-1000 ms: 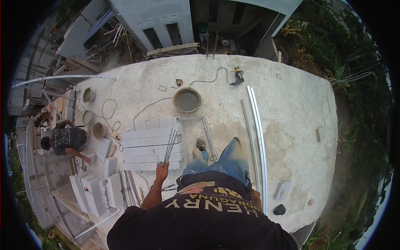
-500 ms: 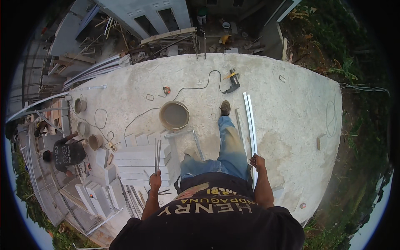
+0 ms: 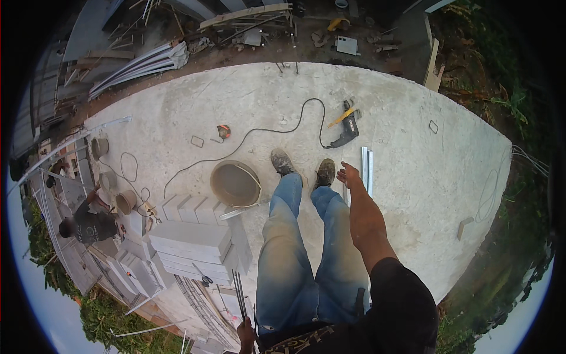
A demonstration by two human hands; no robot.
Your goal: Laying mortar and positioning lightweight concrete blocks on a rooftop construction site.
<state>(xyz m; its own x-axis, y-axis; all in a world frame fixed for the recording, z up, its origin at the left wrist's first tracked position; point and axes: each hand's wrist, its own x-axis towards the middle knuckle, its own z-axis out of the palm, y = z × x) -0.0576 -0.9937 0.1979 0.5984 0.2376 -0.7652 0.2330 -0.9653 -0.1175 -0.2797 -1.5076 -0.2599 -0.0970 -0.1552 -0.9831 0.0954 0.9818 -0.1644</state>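
Note:
Low at my left side, my left hand (image 3: 246, 332) grips several thin dark metal rods (image 3: 239, 286). My right hand (image 3: 347, 174) hangs forward with fingers apart and empty, beside my right boot and left of pale metal channels (image 3: 367, 168) lying on the concrete. A black drill (image 3: 345, 131) with a yellow side part and a long cable lies just beyond them. A round bucket (image 3: 234, 183) holding grey contents stands at my left, beside stacked white blocks (image 3: 190, 242). An orange-and-black tool (image 3: 223, 131), apparently a tape measure, lies farther forward.
A co-worker in a dark shirt (image 3: 88, 221) works at the left among smaller buckets (image 3: 125, 202) and blocks. The concrete slab (image 3: 436, 194) has edges ahead and at the right, with greenery beyond. Planks and debris (image 3: 247, 23) lie past the far edge. Wire loops (image 3: 489, 194) lie at right.
I have stepped forward toward the drill, with both boots now side by side past the bucket. My right hand has reached farther forward; my left hand with the rods has moved lower in view.

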